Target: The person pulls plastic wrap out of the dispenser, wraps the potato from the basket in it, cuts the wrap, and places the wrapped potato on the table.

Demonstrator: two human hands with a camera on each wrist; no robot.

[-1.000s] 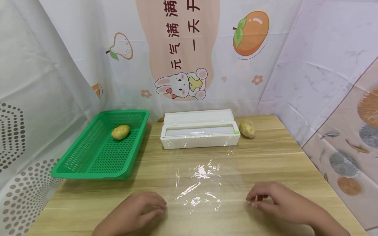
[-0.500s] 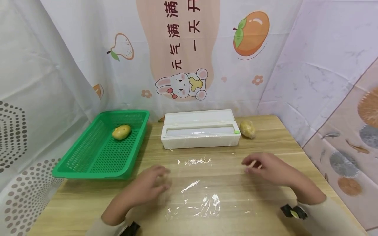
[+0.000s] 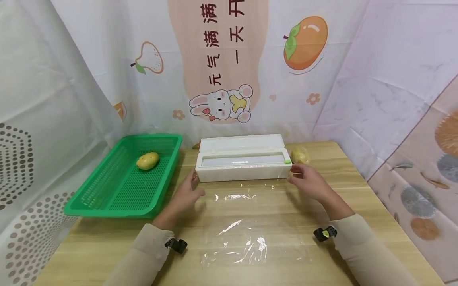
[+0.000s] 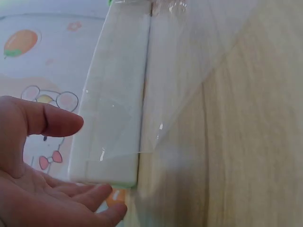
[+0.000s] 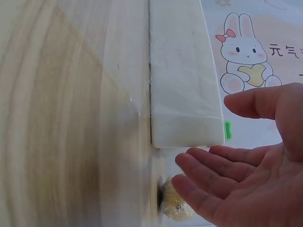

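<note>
A long white cling film box [image 3: 243, 172] with its lid [image 3: 241, 143] tipped back stands at the table's rear; a roll shows in its slot. From its front, a clear sheet of cling film [image 3: 247, 230] lies spread over the wood. My left hand [image 3: 186, 194] is at the box's left end, its fingers extended close to that end in the left wrist view [image 4: 47, 189]. My right hand [image 3: 310, 182] is at the other end, beside the green slider [image 3: 287, 161]. In the right wrist view its fingers [image 5: 213, 175] are loosely extended below the box end.
A green mesh basket [image 3: 111, 213] stands on the left with one potato [image 3: 148, 161] inside. Behind my right hand sits a film-wrapped potato [image 3: 300, 155], close to the box. A printed curtain [image 3: 229, 59] hangs along the table's back edge.
Both hands have moved forward from beside the near part of the film to the two ends of the box. The box and film stay in place.
</note>
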